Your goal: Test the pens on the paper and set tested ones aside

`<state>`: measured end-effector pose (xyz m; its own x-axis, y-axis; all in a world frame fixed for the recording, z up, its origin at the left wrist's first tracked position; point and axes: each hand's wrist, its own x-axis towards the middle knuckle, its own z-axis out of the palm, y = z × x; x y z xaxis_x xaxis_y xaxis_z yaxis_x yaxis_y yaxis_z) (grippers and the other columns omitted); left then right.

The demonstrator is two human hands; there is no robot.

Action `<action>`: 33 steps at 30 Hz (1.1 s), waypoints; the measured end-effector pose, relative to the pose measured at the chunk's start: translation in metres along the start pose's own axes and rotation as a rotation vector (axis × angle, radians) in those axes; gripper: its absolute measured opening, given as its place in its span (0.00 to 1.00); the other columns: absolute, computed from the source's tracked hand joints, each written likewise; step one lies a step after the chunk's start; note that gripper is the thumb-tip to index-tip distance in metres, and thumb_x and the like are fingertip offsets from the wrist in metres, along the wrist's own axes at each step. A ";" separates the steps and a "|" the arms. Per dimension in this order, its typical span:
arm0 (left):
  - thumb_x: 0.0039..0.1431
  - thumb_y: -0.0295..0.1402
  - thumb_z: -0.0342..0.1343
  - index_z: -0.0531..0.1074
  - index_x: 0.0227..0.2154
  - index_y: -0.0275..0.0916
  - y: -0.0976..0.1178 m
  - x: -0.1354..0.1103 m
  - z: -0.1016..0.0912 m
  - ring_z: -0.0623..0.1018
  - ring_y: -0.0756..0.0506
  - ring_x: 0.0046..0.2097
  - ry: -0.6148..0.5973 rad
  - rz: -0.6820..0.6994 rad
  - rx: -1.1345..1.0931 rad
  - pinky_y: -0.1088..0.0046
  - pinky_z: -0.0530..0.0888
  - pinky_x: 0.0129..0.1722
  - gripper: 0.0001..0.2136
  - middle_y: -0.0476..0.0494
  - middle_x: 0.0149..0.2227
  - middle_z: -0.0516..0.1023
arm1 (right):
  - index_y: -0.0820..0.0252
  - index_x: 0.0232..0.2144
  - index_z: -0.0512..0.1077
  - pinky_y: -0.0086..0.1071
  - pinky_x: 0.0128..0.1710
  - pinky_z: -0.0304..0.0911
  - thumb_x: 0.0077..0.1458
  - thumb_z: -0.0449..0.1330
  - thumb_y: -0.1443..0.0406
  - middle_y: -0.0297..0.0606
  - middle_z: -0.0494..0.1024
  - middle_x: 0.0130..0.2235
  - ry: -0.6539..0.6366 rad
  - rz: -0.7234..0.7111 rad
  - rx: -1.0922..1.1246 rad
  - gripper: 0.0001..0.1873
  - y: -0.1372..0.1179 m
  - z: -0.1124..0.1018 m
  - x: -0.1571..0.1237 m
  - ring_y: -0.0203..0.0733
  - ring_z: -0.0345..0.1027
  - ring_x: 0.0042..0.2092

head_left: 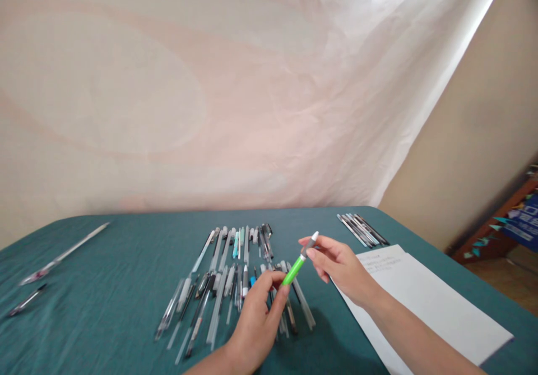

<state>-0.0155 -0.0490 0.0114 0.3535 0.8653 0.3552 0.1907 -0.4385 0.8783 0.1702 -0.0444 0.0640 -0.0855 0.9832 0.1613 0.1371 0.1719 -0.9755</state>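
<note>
A bright green pen (295,271) with a grey grip and a white tip is held slantwise between both hands. My left hand (259,320) pinches its lower green end between thumb and fingers. Near the upper grey end, my right hand (339,265) closes thumb and fingers on the same pen. Under and beside my left hand lies a front row of pens (218,302), mostly clear and black, partly hidden by that hand. Behind it is a second row of pens (233,246), some of them light blue.
White paper (432,302) with handwriting lies at the right, under my right forearm. Beyond it sits a small group of pens (362,230). On the left are a long pale stick-like item (67,256) and a single pen (27,301). A pale cloth (189,95) hangs behind the table.
</note>
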 end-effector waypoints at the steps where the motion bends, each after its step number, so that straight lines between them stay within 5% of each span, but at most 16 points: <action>1: 0.61 0.32 0.46 0.69 0.37 0.39 0.000 0.000 0.000 0.71 0.46 0.37 0.003 -0.002 -0.005 0.73 0.66 0.38 0.07 0.47 0.34 0.73 | 0.59 0.41 0.69 0.23 0.17 0.52 0.54 0.57 0.57 0.29 0.65 0.23 -0.002 0.000 -0.006 0.15 0.000 0.000 0.000 0.27 0.54 0.20; 33: 0.61 0.35 0.45 0.70 0.39 0.40 -0.006 0.002 -0.001 0.72 0.45 0.36 0.022 -0.045 -0.016 0.71 0.68 0.37 0.10 0.46 0.33 0.74 | 0.62 0.34 0.68 0.24 0.16 0.50 0.51 0.58 0.53 0.29 0.67 0.20 0.042 0.029 0.060 0.17 0.013 0.003 0.006 0.29 0.54 0.18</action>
<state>-0.0165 -0.0442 0.0069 0.3246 0.8894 0.3218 0.1911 -0.3948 0.8987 0.1690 -0.0368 0.0519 -0.0411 0.9896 0.1380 0.0798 0.1410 -0.9868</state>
